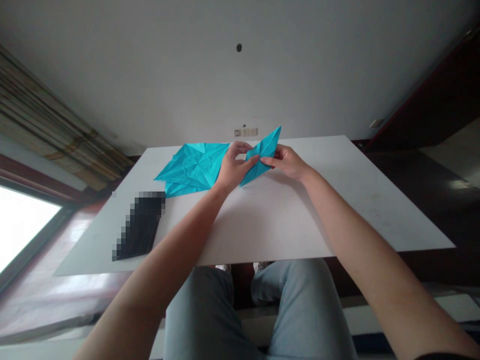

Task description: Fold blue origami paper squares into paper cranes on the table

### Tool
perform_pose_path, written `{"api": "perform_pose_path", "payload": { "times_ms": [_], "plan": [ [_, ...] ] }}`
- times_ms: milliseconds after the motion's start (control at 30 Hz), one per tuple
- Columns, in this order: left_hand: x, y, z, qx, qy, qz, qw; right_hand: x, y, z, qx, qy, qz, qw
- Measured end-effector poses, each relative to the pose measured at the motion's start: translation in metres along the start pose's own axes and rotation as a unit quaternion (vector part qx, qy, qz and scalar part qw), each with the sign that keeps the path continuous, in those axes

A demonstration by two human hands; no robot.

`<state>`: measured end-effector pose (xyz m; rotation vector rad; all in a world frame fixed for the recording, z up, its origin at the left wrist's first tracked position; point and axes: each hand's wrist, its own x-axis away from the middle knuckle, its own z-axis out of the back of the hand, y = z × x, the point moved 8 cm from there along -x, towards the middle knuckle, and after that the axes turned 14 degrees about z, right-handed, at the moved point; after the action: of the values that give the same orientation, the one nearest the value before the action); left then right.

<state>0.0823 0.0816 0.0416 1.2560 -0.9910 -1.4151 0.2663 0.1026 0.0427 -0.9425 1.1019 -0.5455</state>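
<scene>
Between my two hands, above the white table, is a folded piece of blue origami paper (267, 144), tilted with one point up to the right and another down to the left. My left hand (236, 165) pinches its left side, the thumb pressing near the middle. On the right side my right hand (288, 161) grips it, thumb in front and fingers partly hidden behind. A creased, unfolded sheet of blue paper (195, 167) lies on the table left of my left hand, its right edge close to that hand.
The white table (285, 220) reaches to the wall, where a row of sockets (245, 132) sits low. A dark, partly pixelated flat object (138, 227) lies at the table's left front. Curtains (48, 120) hang at the left. My knees (300, 295) are at the near edge.
</scene>
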Motion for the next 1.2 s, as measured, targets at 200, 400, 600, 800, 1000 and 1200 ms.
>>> {"api": "perform_pose_path", "payload": {
  "times_ms": [200, 400, 600, 800, 1000, 1200],
  "plan": [
    [-0.001, -0.009, -0.003, -0.009, -0.026, 0.033, 0.999, 0.0, -0.001, -0.001, 0.0, -0.009, 0.013, 1.0],
    [-0.001, -0.006, -0.004, -0.003, -0.016, 0.014, 1.0, 0.0, 0.009, 0.003, 0.007, -0.009, 0.005, 1.0],
    [0.013, 0.022, -0.001, -0.12, 0.049, -0.139, 0.982, 0.004, 0.011, -0.006, 0.004, -0.064, -0.029, 0.998],
    [0.015, 0.028, -0.001, -0.16, 0.048, -0.197, 0.966, 0.003, 0.013, -0.003, 0.015, -0.049, -0.027, 0.998],
    [0.015, 0.026, 0.001, -0.172, 0.057, -0.205, 0.962, 0.002, 0.011, 0.002, 0.018, -0.027, -0.023, 0.999],
    [0.018, 0.03, -0.001, -0.157, 0.026, -0.213, 0.964, 0.003, 0.008, 0.007, 0.006, 0.006, -0.035, 0.999]
  ]
}}
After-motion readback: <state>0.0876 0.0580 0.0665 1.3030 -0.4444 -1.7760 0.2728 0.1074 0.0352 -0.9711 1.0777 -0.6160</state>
